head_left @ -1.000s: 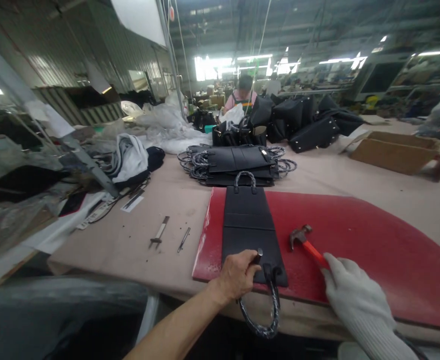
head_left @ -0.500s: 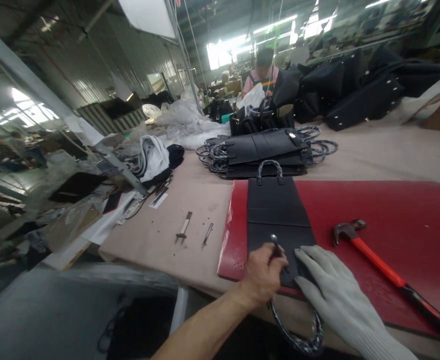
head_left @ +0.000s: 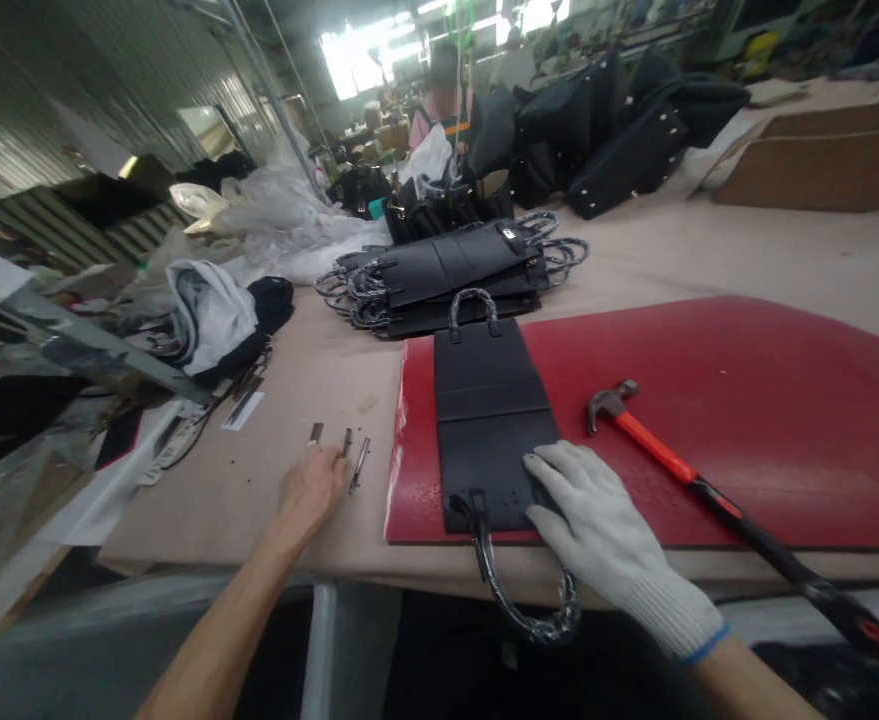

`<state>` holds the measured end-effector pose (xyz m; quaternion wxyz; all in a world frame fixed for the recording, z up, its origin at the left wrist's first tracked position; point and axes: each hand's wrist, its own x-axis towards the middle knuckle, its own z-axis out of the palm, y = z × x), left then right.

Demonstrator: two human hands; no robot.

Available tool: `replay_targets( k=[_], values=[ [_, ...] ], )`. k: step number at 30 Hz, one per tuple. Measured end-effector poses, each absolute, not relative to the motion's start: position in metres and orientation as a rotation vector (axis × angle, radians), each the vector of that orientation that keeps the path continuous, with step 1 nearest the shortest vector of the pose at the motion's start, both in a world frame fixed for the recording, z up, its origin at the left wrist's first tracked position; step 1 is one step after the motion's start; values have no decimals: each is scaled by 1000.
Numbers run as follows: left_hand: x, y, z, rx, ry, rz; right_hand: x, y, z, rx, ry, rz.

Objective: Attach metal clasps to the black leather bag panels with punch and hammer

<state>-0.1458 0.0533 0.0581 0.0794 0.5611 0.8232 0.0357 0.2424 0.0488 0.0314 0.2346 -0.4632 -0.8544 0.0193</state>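
A flat black bag panel (head_left: 488,415) lies on a red mat (head_left: 746,420), with one looped handle hanging over the table's near edge (head_left: 521,610) and another at its far end. My right hand (head_left: 585,505), in a white glove, rests flat on the panel's near right corner, fingers spread. My bare left hand (head_left: 310,490) is on the table left of the mat, fingers curled down over small metal tools (head_left: 349,450) whose tips stick out past it. A hammer (head_left: 656,455) with an orange and black handle lies on the mat, right of my gloved hand.
A stack of black panels with handles (head_left: 446,275) sits beyond the mat. Finished black bags (head_left: 604,130) and a seated person (head_left: 446,95) are at the back. A cardboard box (head_left: 814,160) is far right. Cloth (head_left: 214,310) and clutter crowd the left.
My left hand left the bag panel and moved left to the metal tools on the table. My right hand let go of the hammer and now lies on the panel.
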Motion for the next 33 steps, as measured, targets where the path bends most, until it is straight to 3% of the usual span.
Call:
replay_targets(
  k=[10,26,30,33],
  values=[
    [-126,79,45,1720,2300,-122,240,44,42,-1348,-2343,184],
    [-136,84,54,1192,2205,570,245,57,21,-1230,-2317,36],
    [-127,73,66,1112,2036,676,243,52,25,-1244,-2315,48],
    [-107,61,76,951,1647,947,242,48,32,-1288,-2328,93]
  ],
)
